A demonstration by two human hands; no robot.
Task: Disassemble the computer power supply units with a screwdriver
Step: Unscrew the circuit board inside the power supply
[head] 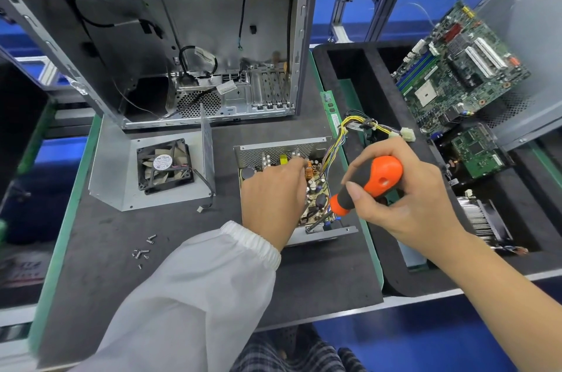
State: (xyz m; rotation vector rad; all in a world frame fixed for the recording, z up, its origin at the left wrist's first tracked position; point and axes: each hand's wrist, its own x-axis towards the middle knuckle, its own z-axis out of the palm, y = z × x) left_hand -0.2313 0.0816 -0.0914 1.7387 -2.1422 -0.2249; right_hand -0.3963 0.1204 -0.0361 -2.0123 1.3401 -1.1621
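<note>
Loose screws [143, 250] near; fan cover [152, 170], case [182, 36] behind.

Orange-and-black plastic screwdriver handle [369, 183]. Bare silver metal open power supply box [284, 186], brown circuit board inside, copper-orange coil, yellow part. Yellow, black, blue wire bundle [349, 131], white plugs. Black square fan [165, 165], white round label, on plain grey sheet-metal cover [118, 170]. Dark grey work mat [121, 234], green edging. Green motherboard [459, 67], white slots. White translucent sleeve [194, 289]. Dark plaid trousers [292, 353]. Silver loose screws [143, 251].
</note>
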